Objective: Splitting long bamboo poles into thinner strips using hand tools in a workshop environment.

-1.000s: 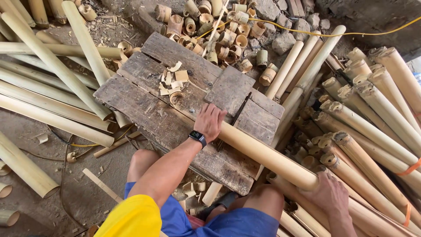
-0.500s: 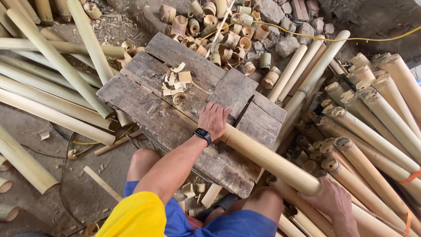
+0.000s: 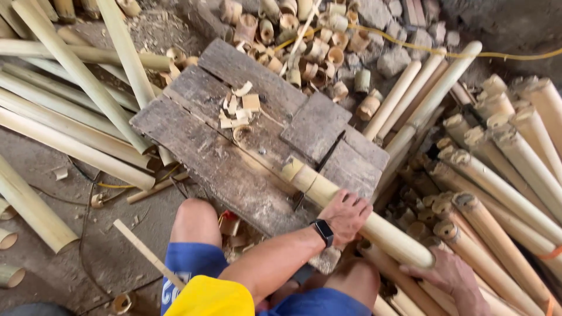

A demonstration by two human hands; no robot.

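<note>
Bamboo pole (image 3: pixel 357 217) lies across the near right corner of the wooden platform (image 3: pixel 205 158), over its saw slot. Left hand (image 3: pixel 346 215) clamps it; right hand (image 3: pixel 448 274) cradles the near end, fingers curled underneath. Pressing firmly downward should keep it from rolling.

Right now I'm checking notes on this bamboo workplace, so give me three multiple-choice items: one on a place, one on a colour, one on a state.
1. Where does the bamboo pole lie?
A. across the wooden platform
B. upright against a wall
C. in a bucket

2. What colour are the shorts?
A. red
B. blue
C. white

3. How is the left hand?
A. in the air
B. resting on the pole
C. holding a hammer

Answers: 1 A, the pole's end sits over the planks. 2 B, blue cloth covers the thighs. 3 B, its palm lies on the pole while the right hand supports the near end.
</note>
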